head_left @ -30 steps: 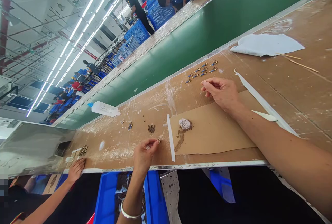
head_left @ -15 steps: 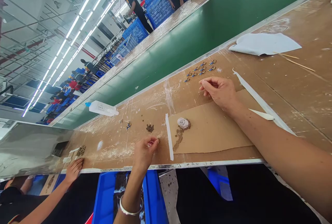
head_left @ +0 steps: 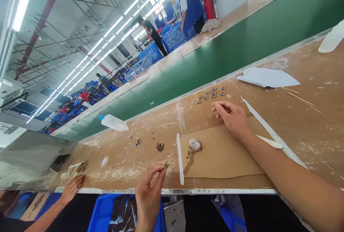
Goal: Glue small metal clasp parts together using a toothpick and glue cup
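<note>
Item: small brown part [head_left: 166,165], pinched together in my left hand's [head_left: 149,191] grip at the worktop [head_left: 309,124] near edge. Small heap of like parts [head_left: 160,147] lies at 12 o'clock, near. Right hand [head_left: 231,116] loosely curled, holding what I cannot tell, well apart at 2 o'clock.

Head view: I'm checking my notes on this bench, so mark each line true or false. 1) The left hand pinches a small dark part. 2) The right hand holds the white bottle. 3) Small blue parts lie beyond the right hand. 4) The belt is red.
1) True: the left hand pinches a small dark part.
2) False: the right hand is far from the white bottle, which lies on its side.
3) True: small blue parts.
4) False: the belt is green.
</note>
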